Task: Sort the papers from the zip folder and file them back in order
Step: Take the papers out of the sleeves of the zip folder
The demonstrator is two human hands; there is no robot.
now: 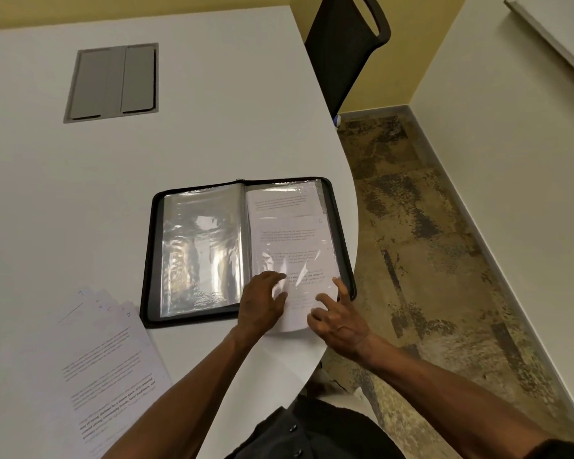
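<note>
Both bare forearms enter from the near edge and converge toward the centre of the view. The left forearm runs from near-left diagonally up to the right; the left hand (262, 301) lies palm down, fingers spread and nearly straight, fingertips pointing right and pressing flat. The right forearm enters from the near-right corner, angled up to the left; a dark sleeve edge shows at that corner. The right hand (337, 318) sits just right of the left hand, apart from it, back of hand up, fingers loosely splayed and slightly bent, index finger extended toward far, thumb pointing left.
</note>
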